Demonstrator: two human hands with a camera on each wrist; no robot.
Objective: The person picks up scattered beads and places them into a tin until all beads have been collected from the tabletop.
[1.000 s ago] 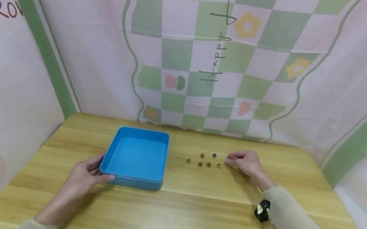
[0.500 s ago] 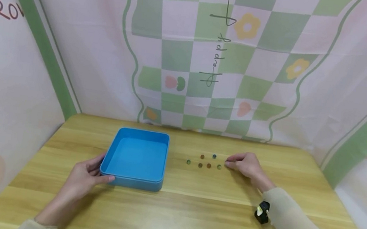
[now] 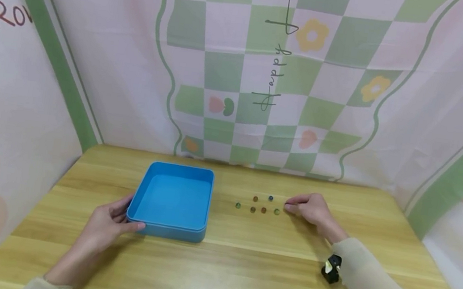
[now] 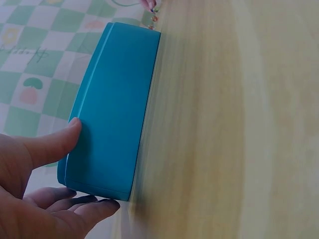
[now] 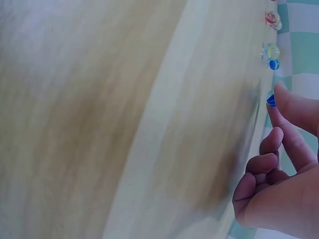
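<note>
A shallow square blue plastic box (image 3: 172, 232), without a lid, sits on the wooden table left of centre. My left hand (image 3: 102, 227) grips its near left corner; in the left wrist view the thumb (image 4: 57, 144) presses the front wall and the other fingers lie against the side. To the right of the box, my right hand (image 3: 314, 211) pinches a blue glass marble (image 5: 271, 100) between thumb and index finger, its other fingers curled. Left of those fingertips lie several loose marbles, among them a green one (image 3: 238, 205), a blue one (image 3: 270, 198) and an amber one (image 3: 263, 210).
The wooden tabletop (image 3: 212, 280) ends at a hanging cloth (image 3: 224, 69) with green and white checks behind it. Printed curtains (image 3: 44, 88) close off both sides. A small black device (image 3: 331, 269) hangs at the right sleeve's cuff.
</note>
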